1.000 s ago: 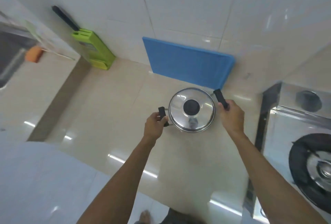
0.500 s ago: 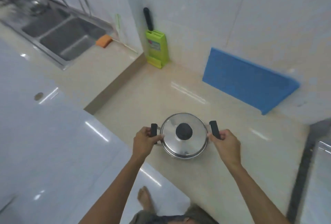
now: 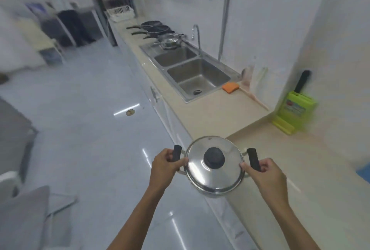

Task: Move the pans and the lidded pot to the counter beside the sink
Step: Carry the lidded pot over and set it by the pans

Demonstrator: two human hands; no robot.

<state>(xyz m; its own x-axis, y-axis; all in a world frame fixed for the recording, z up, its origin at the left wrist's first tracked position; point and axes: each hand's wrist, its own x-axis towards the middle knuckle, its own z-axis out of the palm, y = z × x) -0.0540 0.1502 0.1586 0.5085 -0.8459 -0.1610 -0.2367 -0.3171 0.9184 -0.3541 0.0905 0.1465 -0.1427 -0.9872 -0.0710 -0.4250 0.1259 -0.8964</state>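
A steel lidded pot (image 3: 215, 175) with a black knob hangs in the air at the counter's front edge. My left hand (image 3: 164, 166) grips its left black handle and my right hand (image 3: 264, 173) grips the right one. Far along the counter (image 3: 210, 113), beyond the double sink (image 3: 198, 77), lie dark frying pans (image 3: 154, 27) and a shiny steel pan (image 3: 171, 42) on the drainboard.
An orange sponge (image 3: 230, 87) and a brush lie beside the sink. A green knife block (image 3: 296, 111) stands in the corner at right. A tall tap (image 3: 197, 35) rises behind the sink. White racks (image 3: 118, 1) and a person stand at the far end. Tiled floor lies at left.
The pot has been lifted off the counter and carried left toward the counter's front edge. My view has swung left, so the sink and the far pans now show.
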